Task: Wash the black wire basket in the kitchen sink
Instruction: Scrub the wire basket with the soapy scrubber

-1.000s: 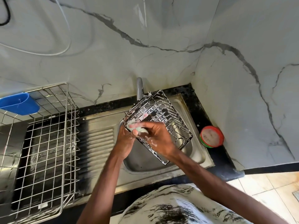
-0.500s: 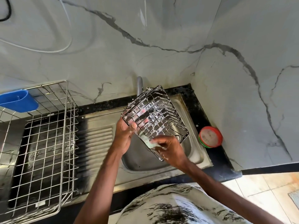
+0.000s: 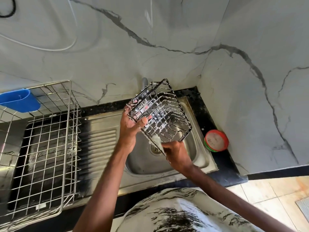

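The black basket tilts over the sink in the middle of the frame. The left hand grips its left corner. The right hand pinches a sponge against its lower edge.

The basket is thin black-coated wire, wet and shiny, with white suds clinging to its bars. The sponge looks soft, pale and foamy. The sink is brushed steel with a dull sheen, ribbed on its draining board. The dish rack is bright silvery wire, and the cup on it is smooth blue plastic. The worktop is polished black speckled stone. The wall is glossy grey-veined marble-look panel. The tub is red and green plastic.
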`<move>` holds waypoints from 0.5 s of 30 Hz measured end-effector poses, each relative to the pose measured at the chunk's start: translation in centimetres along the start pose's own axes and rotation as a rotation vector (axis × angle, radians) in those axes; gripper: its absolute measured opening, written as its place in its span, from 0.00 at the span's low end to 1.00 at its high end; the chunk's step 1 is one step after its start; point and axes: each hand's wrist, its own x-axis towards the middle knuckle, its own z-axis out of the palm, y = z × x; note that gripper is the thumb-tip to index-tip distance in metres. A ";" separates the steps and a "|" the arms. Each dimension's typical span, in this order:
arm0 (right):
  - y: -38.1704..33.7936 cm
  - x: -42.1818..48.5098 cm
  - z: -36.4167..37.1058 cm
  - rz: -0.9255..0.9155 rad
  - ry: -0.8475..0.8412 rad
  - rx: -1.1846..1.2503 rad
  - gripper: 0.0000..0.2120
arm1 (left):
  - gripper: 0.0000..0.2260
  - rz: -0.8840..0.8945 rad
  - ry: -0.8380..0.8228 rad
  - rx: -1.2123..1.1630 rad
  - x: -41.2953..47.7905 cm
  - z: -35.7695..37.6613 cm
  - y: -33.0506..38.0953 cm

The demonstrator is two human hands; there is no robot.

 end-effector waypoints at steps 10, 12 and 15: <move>-3.5 1.6 -1.1 -0.129 0.002 0.035 0.11 | 0.46 -0.025 0.024 0.067 0.2 -0.7 -1.6; -2.7 1.1 -1.2 -0.136 -0.021 0.019 0.11 | 0.44 -0.024 0.065 0.053 0.2 -0.6 -1.3; -0.4 0.5 -1.0 -0.108 -0.049 -0.042 0.11 | 0.33 -0.034 0.102 0.068 0.6 -0.6 -1.1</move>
